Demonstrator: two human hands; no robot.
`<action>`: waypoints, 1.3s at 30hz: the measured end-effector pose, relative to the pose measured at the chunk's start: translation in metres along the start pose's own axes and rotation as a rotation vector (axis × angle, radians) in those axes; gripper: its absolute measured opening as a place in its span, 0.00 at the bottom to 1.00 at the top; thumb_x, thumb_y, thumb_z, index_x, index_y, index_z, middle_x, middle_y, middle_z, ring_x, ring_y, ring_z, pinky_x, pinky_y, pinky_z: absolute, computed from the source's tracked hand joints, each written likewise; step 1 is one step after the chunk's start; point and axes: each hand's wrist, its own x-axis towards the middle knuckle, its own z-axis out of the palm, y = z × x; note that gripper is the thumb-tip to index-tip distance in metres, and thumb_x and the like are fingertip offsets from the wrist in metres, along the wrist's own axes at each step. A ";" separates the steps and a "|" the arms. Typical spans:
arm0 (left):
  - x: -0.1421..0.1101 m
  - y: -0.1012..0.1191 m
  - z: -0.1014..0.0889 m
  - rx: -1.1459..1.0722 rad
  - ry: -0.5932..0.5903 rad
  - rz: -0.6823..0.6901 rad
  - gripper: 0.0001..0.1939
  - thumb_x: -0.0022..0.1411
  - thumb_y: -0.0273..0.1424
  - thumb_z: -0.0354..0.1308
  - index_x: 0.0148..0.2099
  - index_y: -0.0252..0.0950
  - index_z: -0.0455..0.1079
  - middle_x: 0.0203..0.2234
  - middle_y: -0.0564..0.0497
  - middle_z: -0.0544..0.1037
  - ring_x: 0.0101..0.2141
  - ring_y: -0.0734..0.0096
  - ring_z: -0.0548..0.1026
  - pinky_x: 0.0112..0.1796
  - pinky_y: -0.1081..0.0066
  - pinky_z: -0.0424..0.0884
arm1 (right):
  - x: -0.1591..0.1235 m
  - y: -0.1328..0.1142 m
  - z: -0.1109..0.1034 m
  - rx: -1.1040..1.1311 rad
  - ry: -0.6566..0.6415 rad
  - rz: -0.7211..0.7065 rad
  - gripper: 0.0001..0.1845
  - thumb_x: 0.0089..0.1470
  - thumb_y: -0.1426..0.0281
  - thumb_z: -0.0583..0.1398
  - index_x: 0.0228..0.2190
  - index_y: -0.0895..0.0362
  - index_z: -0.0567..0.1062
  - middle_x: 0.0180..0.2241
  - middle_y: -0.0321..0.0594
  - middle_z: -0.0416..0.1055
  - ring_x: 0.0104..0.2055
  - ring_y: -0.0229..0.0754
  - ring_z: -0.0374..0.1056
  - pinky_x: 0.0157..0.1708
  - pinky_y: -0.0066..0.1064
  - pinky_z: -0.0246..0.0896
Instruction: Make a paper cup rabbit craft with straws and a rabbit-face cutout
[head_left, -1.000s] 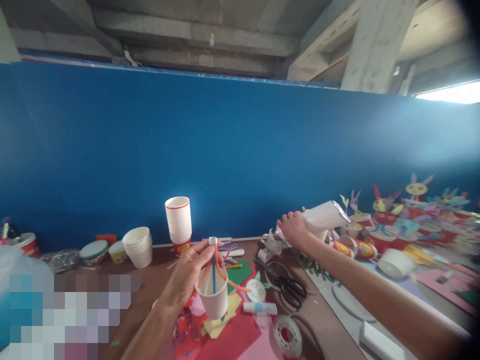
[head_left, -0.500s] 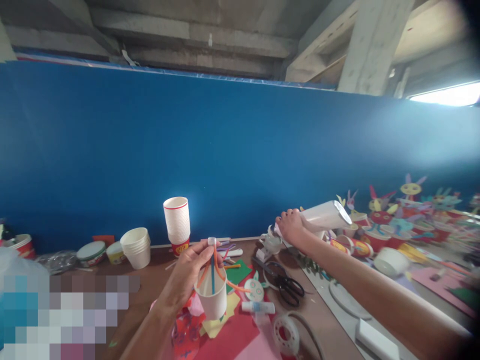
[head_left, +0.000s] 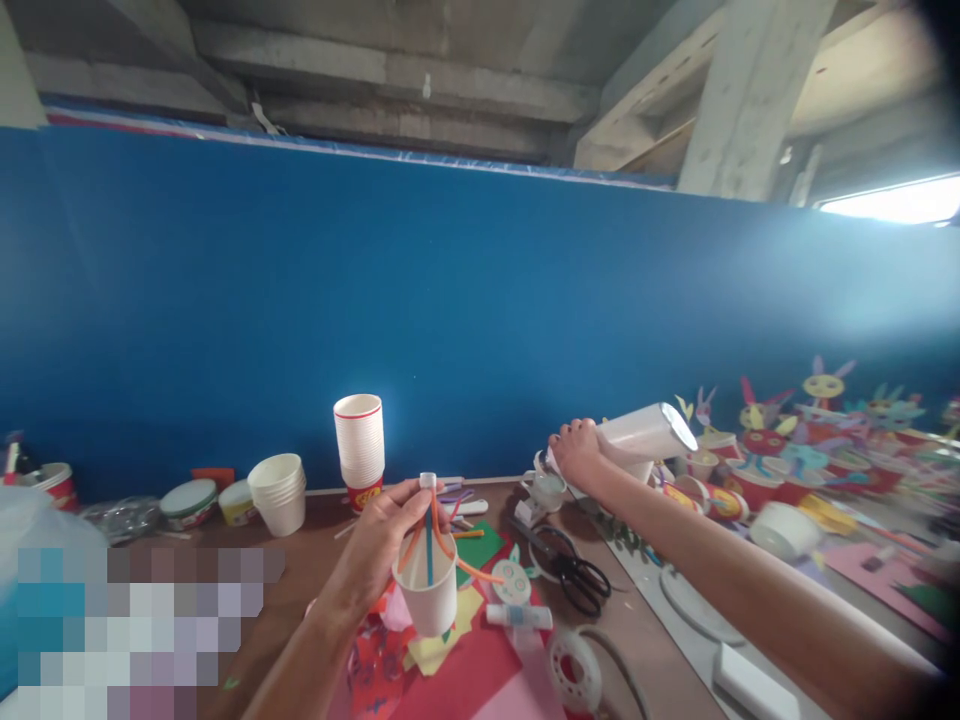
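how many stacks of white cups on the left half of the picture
2: a tall stack beyond the left hand, before the blue wall, and a shorter stack farther left. Others could be hidden.

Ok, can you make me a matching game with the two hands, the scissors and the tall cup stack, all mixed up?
1. Scissors
2. Tall cup stack
3. Left hand
4. Right hand

A. At the orange and blue strips in a white cup
B. Holding a tilted white cylinder
C. Lying down, black-handled
D. Upright before the blue wall

Pairs: 1-C, 2-D, 3-A, 4-B
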 end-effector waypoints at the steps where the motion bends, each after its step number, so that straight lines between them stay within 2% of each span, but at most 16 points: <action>1: 0.000 0.000 0.000 0.002 -0.001 0.002 0.12 0.55 0.35 0.56 0.40 0.33 0.69 0.23 0.49 0.75 0.24 0.70 0.73 0.27 0.71 0.68 | 0.000 0.000 0.001 0.000 -0.002 0.009 0.17 0.52 0.77 0.50 0.41 0.60 0.72 0.44 0.56 0.66 0.47 0.56 0.59 0.43 0.48 0.46; 11: -0.001 -0.001 0.003 0.031 -0.010 0.012 0.11 0.56 0.35 0.55 0.38 0.33 0.69 0.23 0.49 0.75 0.24 0.69 0.73 0.28 0.70 0.68 | -0.019 0.001 0.003 0.022 -0.031 0.124 0.18 0.53 0.78 0.49 0.45 0.64 0.68 0.42 0.60 0.66 0.45 0.59 0.62 0.38 0.52 0.51; 20: -0.002 -0.001 0.004 0.062 0.006 0.023 0.15 0.53 0.36 0.57 0.42 0.32 0.70 0.22 0.48 0.76 0.24 0.69 0.73 0.29 0.71 0.67 | -0.037 0.002 0.019 0.106 -0.069 0.199 0.18 0.48 0.77 0.53 0.43 0.67 0.66 0.39 0.62 0.66 0.41 0.59 0.66 0.30 0.49 0.59; 24: -0.002 -0.002 0.003 0.058 0.006 0.027 0.16 0.54 0.36 0.57 0.43 0.32 0.69 0.24 0.47 0.77 0.24 0.68 0.74 0.29 0.70 0.67 | -0.041 0.003 0.025 0.157 -0.096 0.205 0.22 0.42 0.76 0.58 0.43 0.68 0.65 0.39 0.62 0.66 0.40 0.61 0.67 0.28 0.48 0.60; 28: -0.001 -0.003 0.002 0.058 0.000 0.033 0.16 0.55 0.36 0.56 0.44 0.32 0.69 0.25 0.47 0.77 0.24 0.68 0.74 0.29 0.70 0.67 | -0.044 0.007 0.027 0.222 -0.114 0.189 0.26 0.39 0.75 0.61 0.43 0.69 0.64 0.39 0.61 0.66 0.40 0.59 0.67 0.29 0.44 0.61; 35: -0.002 -0.002 0.001 0.071 -0.037 0.030 0.13 0.57 0.35 0.53 0.42 0.33 0.68 0.24 0.48 0.76 0.25 0.69 0.74 0.29 0.70 0.66 | -0.051 0.014 0.028 0.316 -0.098 0.173 0.28 0.39 0.67 0.63 0.42 0.69 0.64 0.40 0.58 0.66 0.42 0.55 0.67 0.35 0.37 0.60; 39: -0.003 -0.001 0.001 0.068 -0.037 0.024 0.12 0.57 0.35 0.53 0.41 0.33 0.67 0.24 0.48 0.76 0.25 0.69 0.74 0.29 0.70 0.66 | -0.052 0.017 0.032 0.364 -0.069 0.182 0.26 0.40 0.66 0.62 0.41 0.67 0.64 0.38 0.56 0.66 0.42 0.55 0.67 0.36 0.37 0.59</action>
